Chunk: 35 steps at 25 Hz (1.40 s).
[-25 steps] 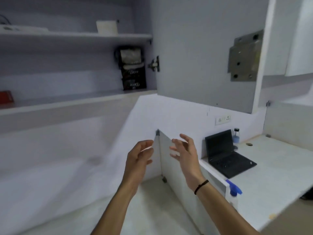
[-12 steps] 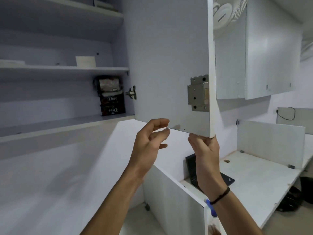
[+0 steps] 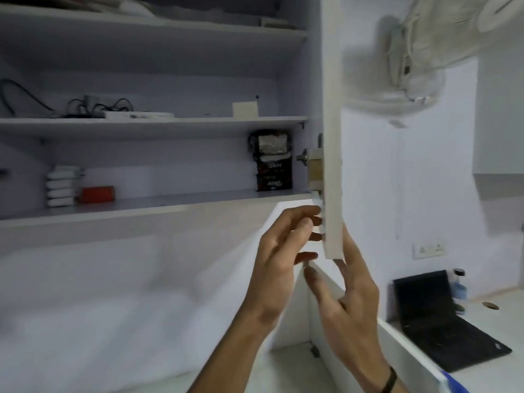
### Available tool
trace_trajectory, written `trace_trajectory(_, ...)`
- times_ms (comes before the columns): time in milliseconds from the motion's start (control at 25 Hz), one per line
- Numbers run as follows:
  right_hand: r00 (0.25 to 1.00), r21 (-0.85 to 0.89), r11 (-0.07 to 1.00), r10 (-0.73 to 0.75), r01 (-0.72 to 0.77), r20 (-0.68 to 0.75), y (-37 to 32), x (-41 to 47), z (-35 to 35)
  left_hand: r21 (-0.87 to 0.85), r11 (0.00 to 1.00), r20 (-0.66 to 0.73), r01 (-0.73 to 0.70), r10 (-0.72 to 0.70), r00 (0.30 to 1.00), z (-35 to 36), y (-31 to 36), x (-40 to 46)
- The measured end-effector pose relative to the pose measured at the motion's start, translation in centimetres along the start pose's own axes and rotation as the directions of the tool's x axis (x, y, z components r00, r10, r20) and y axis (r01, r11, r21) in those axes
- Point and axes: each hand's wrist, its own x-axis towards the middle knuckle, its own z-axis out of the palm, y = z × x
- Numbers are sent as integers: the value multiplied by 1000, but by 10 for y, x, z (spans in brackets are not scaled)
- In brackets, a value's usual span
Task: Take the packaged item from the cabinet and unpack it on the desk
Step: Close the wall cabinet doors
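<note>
Nearest, the right hand [image 3: 351, 302] presses flat, fingers spread, against the lower edge of the cabinet door [image 3: 332, 137], while the left hand [image 3: 283, 251] hangs loose and half-curled just beside that edge, holding nothing. The dark package [image 3: 272, 161] stands upright at the right end of the bottom shelf [image 3: 147, 205], up and slightly left of the left hand, which looks nearer. Its wrapper reads "Dove".

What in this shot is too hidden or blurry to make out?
- Head view: the black package, dim; only "Dove" reads.
- Left hand fingertips against the door edge: grip unclear.
- Fan: motion-blurred, cut by the top edge.
- Top shelf items: cut off.
</note>
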Motion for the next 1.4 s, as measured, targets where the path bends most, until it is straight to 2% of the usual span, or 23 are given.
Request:
trace_trajectory(160,962,-39,989,-131,144,238,3,-3,65,76,997,-212,-11,27,977,-72,11,-8)
trace_trajectory(240,932,-89,979,-146,186,332,11,4,99,239,971,-353,28,60,934,-106,8,-6)
trace_trajectory(360,895,-242,924,-182,298,408,27,19,152,523,844,-511,117,200,836,-158,-5,11)
trace_trajectory(440,883,-337,881,-167,333,438,35,31,180,685,715,-491,139,313,813,-191,-17,27)
trace_trajectory(560,865,-435,821,-132,369,485,45,48,211,914,364,-334,179,427,840,-228,-37,49)
trace_trajectory(720,842,-468,800,-84,376,533,61,68,235,969,39,-234,245,470,851,-252,-49,70)
trace_trajectory(800,824,-489,785,-49,381,564,68,75,245,950,-64,-250,306,429,868,-260,-50,79)
trace_trajectory(840,822,-497,779,-40,382,568,70,78,249,940,-88,-278,330,361,890,-264,-51,84)
trace_trajectory(920,823,-511,771,-29,379,567,71,83,255,927,-102,-325,360,253,911,-270,-51,92)
trace_trajectory(1160,826,-545,756,8,364,564,68,81,261,950,-25,-301,313,212,930,-282,-50,94)
trace_trajectory(1280,848,-486,825,15,289,530,53,79,265,934,177,-343,309,213,915,-284,-46,82)
trace_trajectory(1400,865,-308,922,-53,234,499,27,72,274,806,524,-468,276,279,839,-293,-29,54)
